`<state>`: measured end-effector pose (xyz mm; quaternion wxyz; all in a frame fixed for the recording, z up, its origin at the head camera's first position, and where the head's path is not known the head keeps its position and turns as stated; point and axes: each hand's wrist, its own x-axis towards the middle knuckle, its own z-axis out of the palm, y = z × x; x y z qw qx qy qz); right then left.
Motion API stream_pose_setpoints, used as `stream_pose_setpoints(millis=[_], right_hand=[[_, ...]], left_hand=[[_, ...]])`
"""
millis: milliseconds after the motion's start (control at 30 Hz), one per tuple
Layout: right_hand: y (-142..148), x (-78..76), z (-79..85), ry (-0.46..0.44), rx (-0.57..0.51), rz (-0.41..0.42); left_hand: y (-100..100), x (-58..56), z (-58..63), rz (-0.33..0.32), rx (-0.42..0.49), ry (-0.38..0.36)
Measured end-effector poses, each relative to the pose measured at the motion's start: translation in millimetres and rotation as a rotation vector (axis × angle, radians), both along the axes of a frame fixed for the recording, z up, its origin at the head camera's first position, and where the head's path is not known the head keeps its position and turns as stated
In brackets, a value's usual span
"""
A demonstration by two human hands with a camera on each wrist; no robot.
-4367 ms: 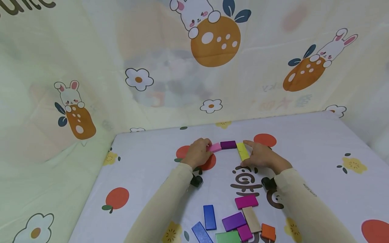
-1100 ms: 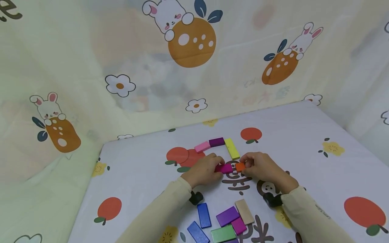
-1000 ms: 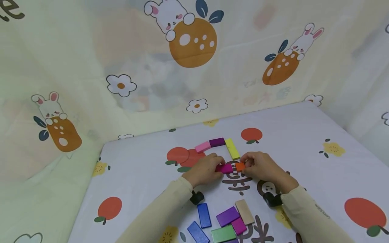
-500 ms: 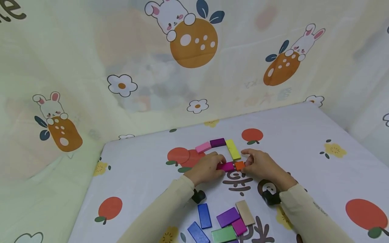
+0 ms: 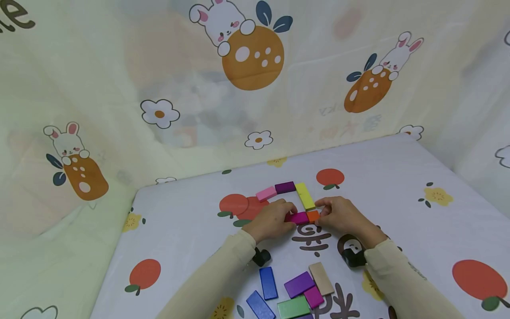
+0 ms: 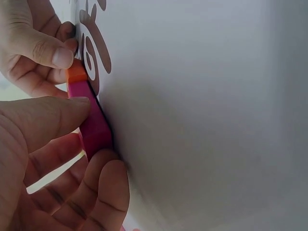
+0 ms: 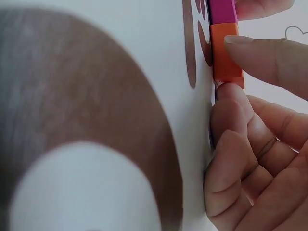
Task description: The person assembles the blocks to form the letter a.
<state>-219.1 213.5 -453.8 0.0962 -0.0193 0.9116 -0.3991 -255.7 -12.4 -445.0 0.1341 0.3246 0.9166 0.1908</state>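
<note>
In the head view my left hand (image 5: 270,221) grips a magenta block (image 5: 300,218) by its left end, thumb on the near side. My right hand (image 5: 343,217) holds a small orange block (image 5: 313,216) at its right end. Seen from the left wrist, the orange block (image 6: 77,71) and the magenta block (image 6: 95,120) meet end to end. The right wrist view has the thumb (image 7: 262,55) on the orange block and the other fingers curled at its end. Just behind, a yellow block (image 5: 305,196), a dark purple block (image 5: 285,188) and a pink block (image 5: 266,193) form a bent row.
Nearer me lie two blue blocks (image 5: 268,282), a purple block (image 5: 299,284), a tan block (image 5: 321,278), a smaller magenta block (image 5: 314,297) and a green block (image 5: 293,307). A printed white cloth (image 5: 191,230) covers the table, with a patterned curtain (image 5: 215,155) behind.
The magenta and orange blocks have come from the near pile to the row. Over the last second the gap between them closed and they shifted slightly back towards the yellow block.
</note>
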Motion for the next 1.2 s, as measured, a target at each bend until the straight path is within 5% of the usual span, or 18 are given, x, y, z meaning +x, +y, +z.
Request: stream_pose_setpoints(millis=[1200], right_hand=[[1.4, 2.4, -0.8, 0.000, -0.020, -0.029]], left_hand=[[3.1, -1.4, -6.2, 0.046, 0.070, -0.041]])
